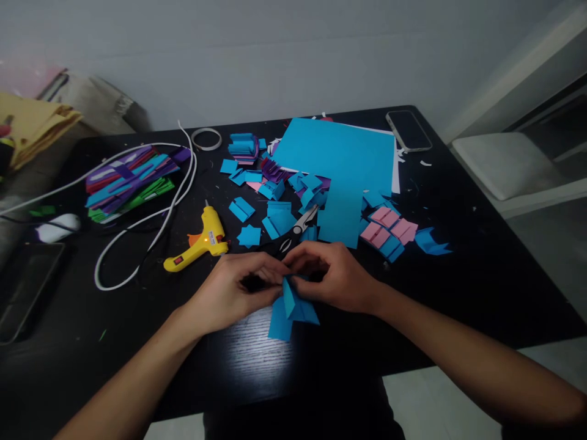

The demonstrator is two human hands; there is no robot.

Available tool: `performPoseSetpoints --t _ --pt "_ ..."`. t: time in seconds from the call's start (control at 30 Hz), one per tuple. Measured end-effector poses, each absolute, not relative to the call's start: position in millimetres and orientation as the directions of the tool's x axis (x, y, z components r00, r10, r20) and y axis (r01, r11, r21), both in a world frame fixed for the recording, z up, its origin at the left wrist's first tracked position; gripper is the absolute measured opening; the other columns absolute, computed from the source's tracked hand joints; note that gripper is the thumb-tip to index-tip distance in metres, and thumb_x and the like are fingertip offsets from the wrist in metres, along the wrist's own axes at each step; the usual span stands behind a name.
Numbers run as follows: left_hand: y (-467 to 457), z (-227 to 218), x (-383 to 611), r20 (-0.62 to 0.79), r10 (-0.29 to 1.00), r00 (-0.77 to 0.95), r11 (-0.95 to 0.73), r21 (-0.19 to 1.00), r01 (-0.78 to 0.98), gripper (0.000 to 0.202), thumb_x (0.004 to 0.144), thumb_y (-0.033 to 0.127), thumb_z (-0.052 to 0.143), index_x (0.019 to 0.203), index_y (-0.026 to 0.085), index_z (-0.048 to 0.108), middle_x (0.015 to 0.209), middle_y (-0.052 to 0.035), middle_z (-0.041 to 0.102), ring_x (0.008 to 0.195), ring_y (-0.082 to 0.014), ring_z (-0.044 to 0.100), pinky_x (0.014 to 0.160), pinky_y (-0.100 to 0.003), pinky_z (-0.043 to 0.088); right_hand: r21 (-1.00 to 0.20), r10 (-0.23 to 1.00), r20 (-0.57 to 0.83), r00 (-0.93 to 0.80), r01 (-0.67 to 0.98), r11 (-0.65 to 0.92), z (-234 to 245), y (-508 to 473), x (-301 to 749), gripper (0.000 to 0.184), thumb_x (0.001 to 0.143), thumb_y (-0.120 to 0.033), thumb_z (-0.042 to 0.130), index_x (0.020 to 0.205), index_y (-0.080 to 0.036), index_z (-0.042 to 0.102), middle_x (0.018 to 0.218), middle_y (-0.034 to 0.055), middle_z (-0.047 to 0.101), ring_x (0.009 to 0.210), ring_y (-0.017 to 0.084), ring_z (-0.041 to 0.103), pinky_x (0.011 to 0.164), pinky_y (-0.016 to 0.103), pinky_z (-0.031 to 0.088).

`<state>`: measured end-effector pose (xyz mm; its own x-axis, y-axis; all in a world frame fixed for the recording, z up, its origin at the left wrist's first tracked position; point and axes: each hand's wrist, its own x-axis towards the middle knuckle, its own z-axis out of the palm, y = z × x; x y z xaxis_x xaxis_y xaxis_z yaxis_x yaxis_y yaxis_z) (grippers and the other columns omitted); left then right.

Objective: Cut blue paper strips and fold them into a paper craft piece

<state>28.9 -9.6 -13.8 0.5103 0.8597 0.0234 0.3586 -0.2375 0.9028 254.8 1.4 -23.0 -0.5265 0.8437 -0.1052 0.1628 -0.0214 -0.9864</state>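
Both hands meet over the near middle of the black table. A folded piece of blue paper [293, 305] is pinched between them, its flaps spreading down toward me. My left hand [233, 284] is closed, thumb and fingertips on the paper's upper left edge. From the other side, my right hand [337, 278] grips the upper right part with bent fingers. The fingertips partly hide the top of the piece. Just beyond the hands lie scissors [299, 228] among folded blue pieces [277, 219]. A yellow glue gun [202, 241] rests left of my left hand.
Large blue sheets [339, 150] cover the back, with a phone [409, 130] at the far right corner. Pink and blue folded squares [387, 232] lie to the right. A white cable [98, 263] loops near a stack of coloured strips [131, 180]. A tape roll [206, 139] sits behind.
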Motion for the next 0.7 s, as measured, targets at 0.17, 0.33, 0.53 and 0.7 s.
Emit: performPoseSetpoints --t 0.17,0.33,0.53,0.7 --pt "-8.3 -15.9 25.4 0.069 0.872 0.485 -0.266 0.899 0.349 0.018 0.086 0.015 0.076 0.103 0.021 0.075 0.089 0.0006 0.078 0.079 -0.0116 0.073 0.074 -0.02 0.06 -0.992 0.855 -0.108 -0.507 0.106 -0.062 -23.9 4.1 256.2 0.02 0.083 -0.021 0.074 0.102 -0.016 0.071 0.09 0.0054 0.08 0.08 0.017 0.076 0.07 0.026 0.058" --pt "-8.4 -16.4 23.5 0.085 0.881 0.466 -0.275 0.893 0.356 0.019 0.086 0.015 0.076 0.105 0.019 0.073 0.088 -0.0004 0.077 0.078 -0.0127 0.073 0.073 -0.022 0.06 -0.996 0.885 -0.084 -0.458 0.071 -0.057 -26.6 4.2 254.7 0.02 0.083 -0.023 0.076 0.102 -0.018 0.071 0.095 0.0063 0.079 0.086 0.019 0.078 0.076 0.029 0.061" --pt "-9.0 -17.4 23.5 0.102 0.867 0.488 -0.31 0.877 0.368 0.02 0.086 0.011 0.073 0.104 0.019 0.072 0.086 0.0001 0.074 0.077 -0.0121 0.072 0.071 -0.021 0.059 -0.998 0.897 -0.027 -0.441 0.066 0.003 -28.4 2.1 252.5 0.01 0.086 -0.02 0.073 0.095 -0.018 0.072 0.09 0.0044 0.078 0.082 0.017 0.076 0.072 0.028 0.059" --pt "-8.7 -19.1 23.2 0.089 0.869 0.486 -0.293 0.885 0.361 0.019 0.087 0.013 0.073 0.105 0.019 0.071 0.086 0.0007 0.073 0.077 -0.012 0.071 0.073 -0.022 0.059 -0.995 0.905 -0.004 -0.426 0.094 0.039 -28.1 2.3 253.7 0.013 0.089 -0.016 0.066 0.099 -0.019 0.072 0.093 0.0041 0.078 0.083 0.017 0.075 0.073 0.028 0.058"
